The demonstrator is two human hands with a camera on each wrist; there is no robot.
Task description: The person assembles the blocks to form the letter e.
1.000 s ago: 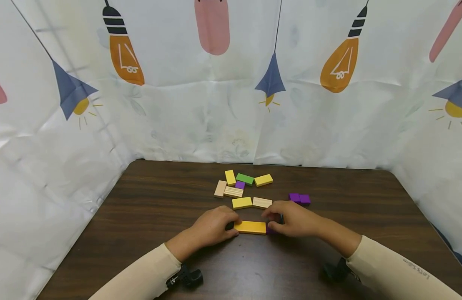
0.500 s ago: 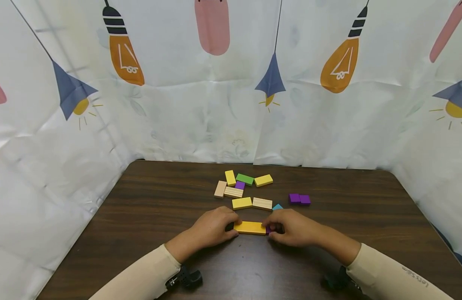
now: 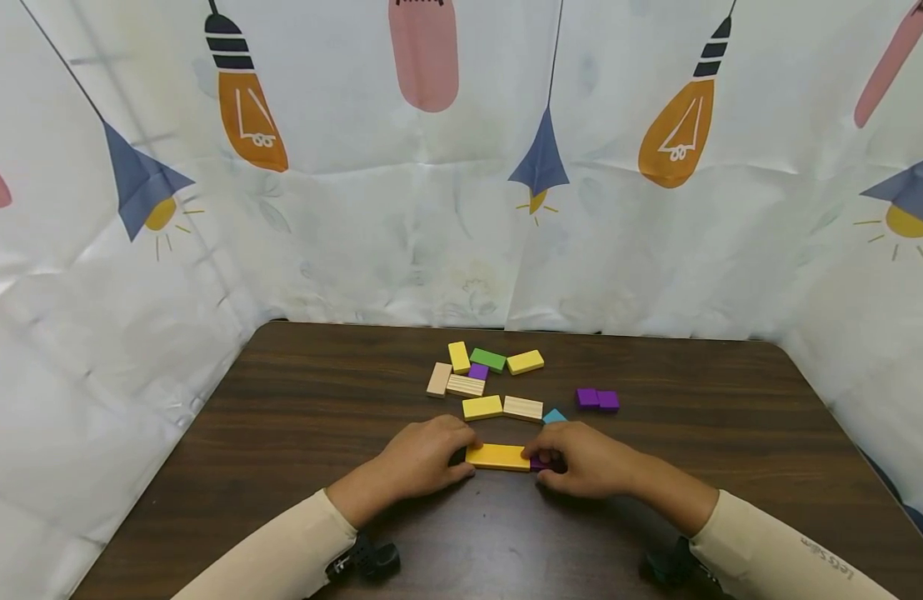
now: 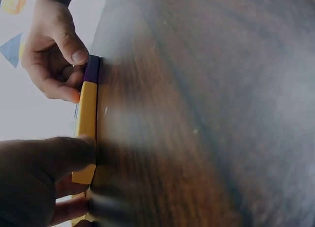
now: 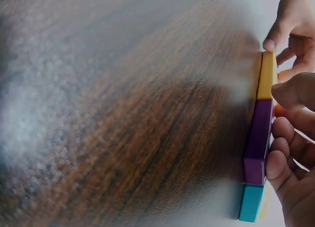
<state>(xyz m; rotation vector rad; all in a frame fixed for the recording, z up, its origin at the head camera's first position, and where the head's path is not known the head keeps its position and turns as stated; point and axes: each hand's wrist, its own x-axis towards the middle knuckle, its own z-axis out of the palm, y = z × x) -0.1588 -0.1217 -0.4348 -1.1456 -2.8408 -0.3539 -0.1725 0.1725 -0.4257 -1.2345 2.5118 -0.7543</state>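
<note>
We see a long yellow block (image 3: 499,457) lying flat on the dark table (image 3: 296,433), between the two hands; the left hand (image 3: 426,454) is at its nine o'clock end and pinches that end, thumb on the near side; the right hand (image 3: 592,458) is at three o'clock, thumb and fingers curled about a purple block (image 3: 537,465) that butts against the yellow one, with a fingertip touching the yellow end as well; from the long block we find a small yellow block (image 3: 481,407) towards eleven o'clock and a striped wooden block (image 3: 523,407) towards one, the two meeting end to end; a blue block (image 3: 555,416) shows at two o'clock, partly hidden by the right hand; farther out that way lie two purple blocks (image 3: 587,399), touching; a cluster of six blocks (image 3: 488,360), one of them green, sits farther off at twelve o'clock.
</note>
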